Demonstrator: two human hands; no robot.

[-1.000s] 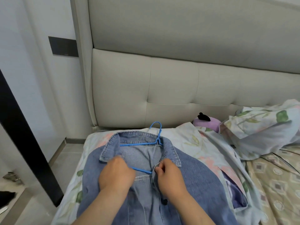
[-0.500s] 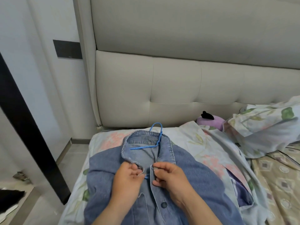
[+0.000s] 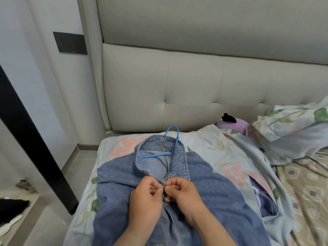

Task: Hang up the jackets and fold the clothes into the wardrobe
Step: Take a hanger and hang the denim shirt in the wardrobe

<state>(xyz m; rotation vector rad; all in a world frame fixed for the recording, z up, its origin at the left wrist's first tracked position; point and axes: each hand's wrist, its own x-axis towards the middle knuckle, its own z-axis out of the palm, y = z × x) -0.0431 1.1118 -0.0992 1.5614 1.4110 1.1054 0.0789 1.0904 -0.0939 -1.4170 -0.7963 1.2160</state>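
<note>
The denim jacket (image 3: 209, 183) lies flat on the bed (image 3: 221, 148), collar towards the headboard (image 3: 195, 86). The blue hanger (image 3: 171, 144) is already inside it: the hook pokes out past the collar and one arm shows in the open neck. Laid out like this, the bed takes the cloth's weight, so both front edges are free for me to work on. I judge I am fastening the top button so the jacket will not slide off the hanger once lifted.

My left hand (image 3: 147, 197) pinches the front edge on its side just under the collar, fingers curled in. My right hand (image 3: 182, 194) pinches the opposite edge. The fingertips of the two nearly meet over a small glint (the button, I think, though it is too small to be sure). Both forearms come in low from the bottom of the view and converge at the collar, with the backs of my hands up. A darker button (image 3: 180, 217) shows further down the front, just beside my right wrist.
</note>
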